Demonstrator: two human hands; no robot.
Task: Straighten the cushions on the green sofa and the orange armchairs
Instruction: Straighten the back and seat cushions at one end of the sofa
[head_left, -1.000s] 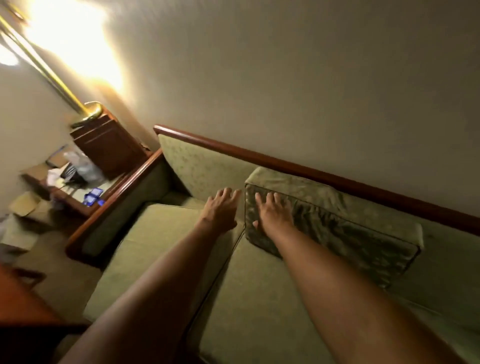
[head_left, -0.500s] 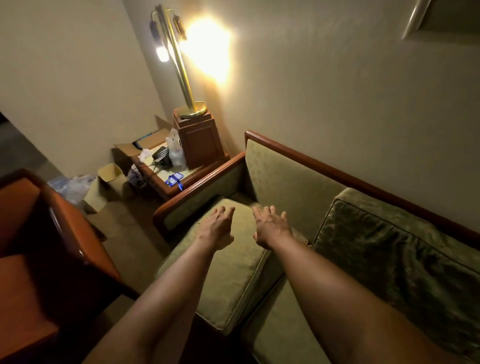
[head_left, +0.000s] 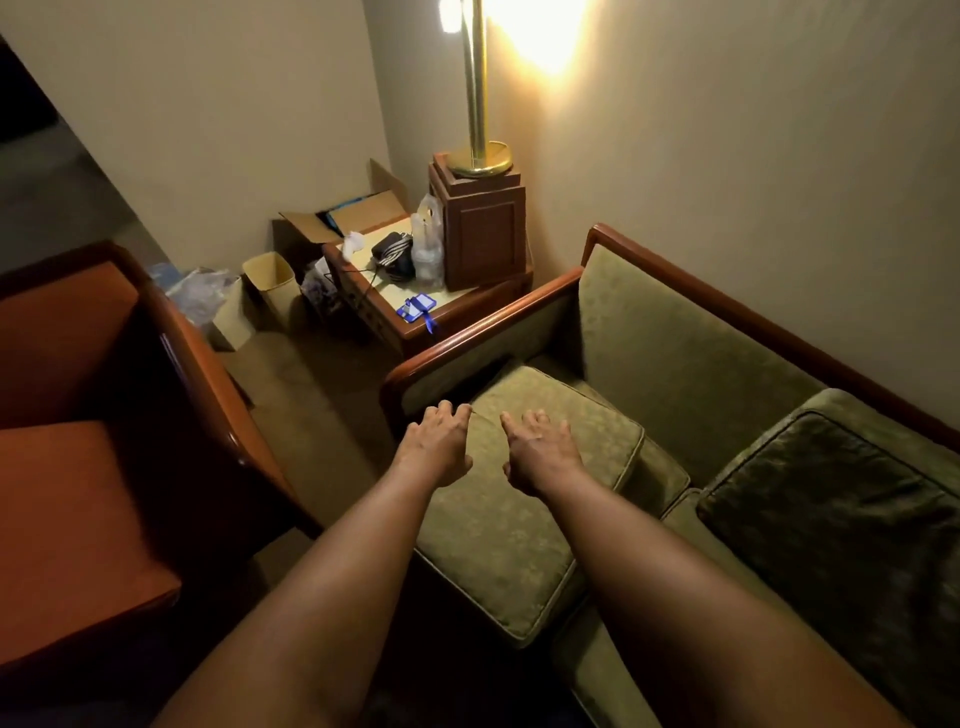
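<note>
The green sofa (head_left: 691, 343) has a wooden frame and stands against the wall on the right. Its left seat cushion (head_left: 498, 540) lies raised and skewed, its front corner jutting past the sofa's edge. A darker green back cushion (head_left: 841, 525) leans at the right. My left hand (head_left: 435, 440) hovers over the seat cushion's left edge near the armrest, fingers spread. My right hand (head_left: 537, 451) is over the cushion's top, fingers loosely apart, holding nothing. An orange armchair (head_left: 67, 499) stands at the left.
A wooden side table (head_left: 410, 306) in the corner carries a lamp (head_left: 478, 104) on a wooden pedestal, plastic bottles, a dark pouch and a blue card. A cardboard box (head_left: 343, 218), a small bin (head_left: 270, 280) and bags sit on the carpet between armchair and sofa.
The view has swung left from the back cushion to the sofa's left end. Both hands left the back cushion and now reach over the left seat cushion.
</note>
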